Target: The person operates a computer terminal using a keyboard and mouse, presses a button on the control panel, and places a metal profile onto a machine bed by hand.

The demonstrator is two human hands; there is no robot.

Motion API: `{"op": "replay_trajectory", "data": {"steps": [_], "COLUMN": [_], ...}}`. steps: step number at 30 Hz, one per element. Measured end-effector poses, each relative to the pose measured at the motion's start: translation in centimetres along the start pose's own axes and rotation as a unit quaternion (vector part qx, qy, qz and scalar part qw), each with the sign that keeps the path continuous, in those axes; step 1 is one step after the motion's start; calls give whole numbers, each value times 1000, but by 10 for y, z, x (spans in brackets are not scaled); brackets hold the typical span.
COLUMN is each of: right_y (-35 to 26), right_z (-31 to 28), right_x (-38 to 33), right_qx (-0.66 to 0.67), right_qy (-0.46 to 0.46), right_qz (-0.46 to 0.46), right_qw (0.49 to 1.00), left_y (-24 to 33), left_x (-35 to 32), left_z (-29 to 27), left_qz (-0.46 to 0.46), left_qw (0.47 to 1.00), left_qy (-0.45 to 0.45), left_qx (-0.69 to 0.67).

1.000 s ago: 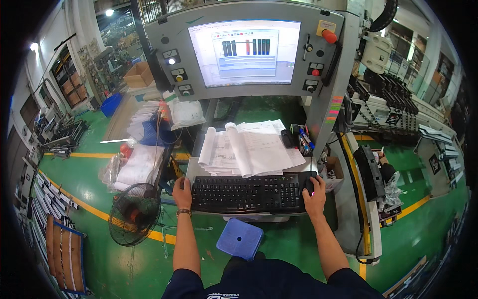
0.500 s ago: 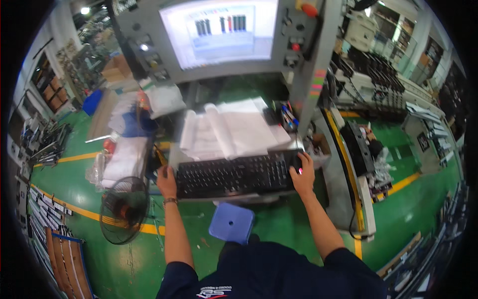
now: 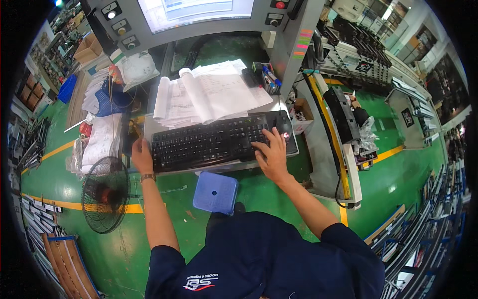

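A black keyboard (image 3: 199, 144) lies on a light shelf in front of me. Over its number pad my right hand (image 3: 271, 157) is spread, fingers apart, the fingertips at the keys. Just right of those fingers sits a black mouse (image 3: 283, 123) with a small red light. At the shelf's left end, beside the keyboard, my left hand (image 3: 142, 158) has its fingers curled together; what they grip, if anything, is hidden. Behind the keyboard lie curled paper sheets (image 3: 209, 94). A screen (image 3: 194, 12) in a grey panel stands above, its top cut off.
A blue stool (image 3: 215, 192) stands below the shelf. To the left are a black fan (image 3: 104, 194) and stacked papers (image 3: 102, 142). A pen holder (image 3: 269, 79) is behind the mouse. On the right a yellow-edged machine rail (image 3: 334, 144) runs toward me.
My right hand has left the mouse and moved left onto the number pad, its fingers spreading. My left hand stays at the keyboard's left end. The view has tilted down, showing less screen.
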State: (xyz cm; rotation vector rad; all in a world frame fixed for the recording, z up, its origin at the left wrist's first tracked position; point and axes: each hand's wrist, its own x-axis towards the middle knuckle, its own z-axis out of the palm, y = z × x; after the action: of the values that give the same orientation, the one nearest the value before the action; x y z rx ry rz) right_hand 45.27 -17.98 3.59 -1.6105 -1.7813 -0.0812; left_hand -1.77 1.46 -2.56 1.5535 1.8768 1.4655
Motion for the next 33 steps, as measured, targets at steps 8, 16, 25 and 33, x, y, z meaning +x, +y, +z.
{"op": "replay_trajectory", "data": {"steps": [8,16,25,33], "right_y": [3,-14,-56,-41], "right_z": [-11,-3,21,21], "right_x": [2,-11,32,43], "right_qx": [-59,-4,49,29], "right_qy": [27,-9,3,15], "right_qz": [35,7,-13,-23], "right_qw": [997,1000,999,999], "left_y": [6,6,10,17], "left_x": [-3,-2,-3,-7], "left_z": [0,0,-10,-11], "left_qz": [-7,-6,-5,-28], "left_qw": [1000,999,1000,997], "left_qy": [-1,20,24,41], "left_qx": [9,-33,-17,-65]}}
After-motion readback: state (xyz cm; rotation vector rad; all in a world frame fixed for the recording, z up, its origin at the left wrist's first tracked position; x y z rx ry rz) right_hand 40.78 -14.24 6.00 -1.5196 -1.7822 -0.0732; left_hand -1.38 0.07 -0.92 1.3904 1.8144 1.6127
